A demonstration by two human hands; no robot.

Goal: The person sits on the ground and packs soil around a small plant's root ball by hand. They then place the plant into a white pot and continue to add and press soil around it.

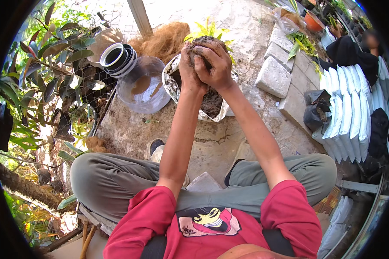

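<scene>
My left hand [190, 69] and my right hand [215, 64] are cupped together around a ball of dark soil [209, 40]. Both are smeared with dirt, and the fingers of the right one curl over the front of the ball. Below them, a white sack [218, 116] with a rolled rim stands on the ground, holding loose dark soil [212, 102]. Yellow-green leaves [207, 29] show just beyond the ball; whether they join it is hidden. Left of the sack is a clear plastic basin [144, 94] with a little brownish water.
Stacked round pots [116, 60] and a heap of brown fibre [165, 40] lie beyond the basin. Wire netting and a leafy plant [55, 48] border the left. Concrete blocks [274, 77], a black bag [317, 111] and stacked white packets [347, 110] line the right, near a seated person [353, 55].
</scene>
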